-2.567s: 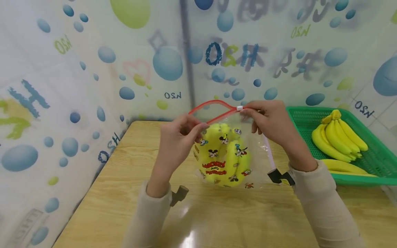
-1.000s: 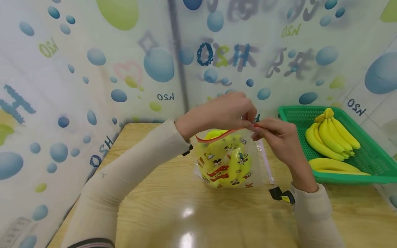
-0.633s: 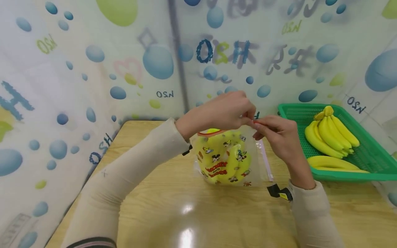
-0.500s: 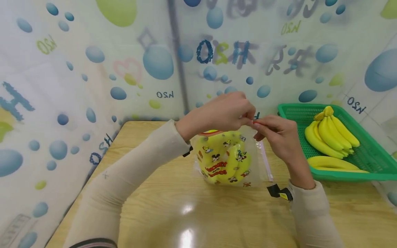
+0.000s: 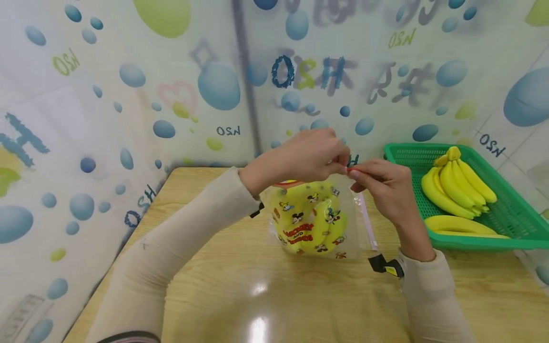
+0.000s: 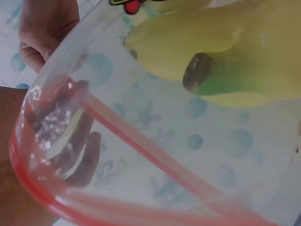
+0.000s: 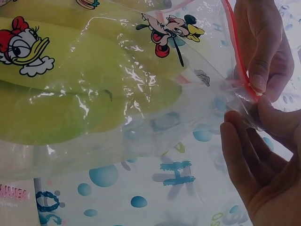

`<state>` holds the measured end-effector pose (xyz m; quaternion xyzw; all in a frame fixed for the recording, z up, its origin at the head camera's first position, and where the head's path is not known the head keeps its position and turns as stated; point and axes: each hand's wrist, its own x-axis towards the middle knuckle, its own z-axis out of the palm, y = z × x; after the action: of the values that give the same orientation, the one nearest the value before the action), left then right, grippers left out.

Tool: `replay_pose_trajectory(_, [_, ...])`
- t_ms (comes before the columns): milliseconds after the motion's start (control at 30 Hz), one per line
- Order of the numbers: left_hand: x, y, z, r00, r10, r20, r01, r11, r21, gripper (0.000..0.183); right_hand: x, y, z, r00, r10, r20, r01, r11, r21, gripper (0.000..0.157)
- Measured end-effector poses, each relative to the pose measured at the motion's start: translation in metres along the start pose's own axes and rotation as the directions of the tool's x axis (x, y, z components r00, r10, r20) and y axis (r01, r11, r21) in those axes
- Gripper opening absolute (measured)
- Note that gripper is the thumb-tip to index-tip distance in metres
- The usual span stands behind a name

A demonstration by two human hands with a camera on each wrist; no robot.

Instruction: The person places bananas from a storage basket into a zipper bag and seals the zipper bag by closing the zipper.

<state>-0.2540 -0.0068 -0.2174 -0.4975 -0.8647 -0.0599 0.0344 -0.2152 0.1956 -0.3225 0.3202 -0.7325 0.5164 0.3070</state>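
Observation:
A clear zip bag (image 5: pixel 306 221) with cartoon prints and a red zip holds yellow bananas (image 7: pixel 61 113). It hangs upright above or on the wooden table; I cannot tell whether its bottom touches. My left hand (image 5: pixel 306 155) reaches across the bag and pinches the red zip (image 7: pixel 239 52) near its right end. Close beside it, my right hand (image 5: pixel 383 190) grips the bag's top right corner between thumb and finger. The zip's slider is mostly hidden by the fingers. In the left wrist view the two red zip strips (image 6: pixel 141 147) stand apart, with a banana's dark tip behind them.
At the right a green basket (image 5: pixel 523 209) holds a bunch of bananas (image 5: pixel 465 188) and more bananas lower down. A pale lilac strip (image 5: pixel 366 224) lies behind the bag. A curtain (image 5: pixel 193 85) printed with bubbles stands behind the table (image 5: pixel 206 286).
My left hand has left the bag mouth's left side and crossed over to the zip's right end beside my right hand. Over the last half second the left hand shifts slightly left.

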Motion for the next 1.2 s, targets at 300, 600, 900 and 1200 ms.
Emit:
replay_pose_trajectory(300, [-0.003, 0.0, 0.002, 0.999, -0.031, -0.013, 0.032, 0.999, 0.021, 0.018, 0.0, -0.002, -0.002, 0.999, 0.041, -0.008, -0.041, 0.999, -0.006, 0.016])
replay_pose_trajectory(600, [-0.007, -0.004, 0.006, 0.999, -0.019, -0.034, 0.019, 1.0, 0.014, 0.018, -0.001, -0.001, -0.003, 0.998, 0.064, -0.021, -0.064, 0.998, -0.027, 0.015])
replay_pose_trajectory(900, [-0.013, -0.009, 0.007, 0.999, -0.041, -0.031, 0.042, 0.999, 0.031, 0.018, -0.001, -0.001, -0.005, 0.996, 0.082, -0.017, -0.083, 0.996, -0.014, 0.015])
replay_pose_trajectory(1200, [-0.018, -0.01, 0.006, 0.997, -0.075, -0.033, 0.076, 0.997, 0.029, 0.02, -0.001, 0.0, -0.008, 0.997, 0.079, -0.009, -0.079, 0.997, -0.025, 0.015])
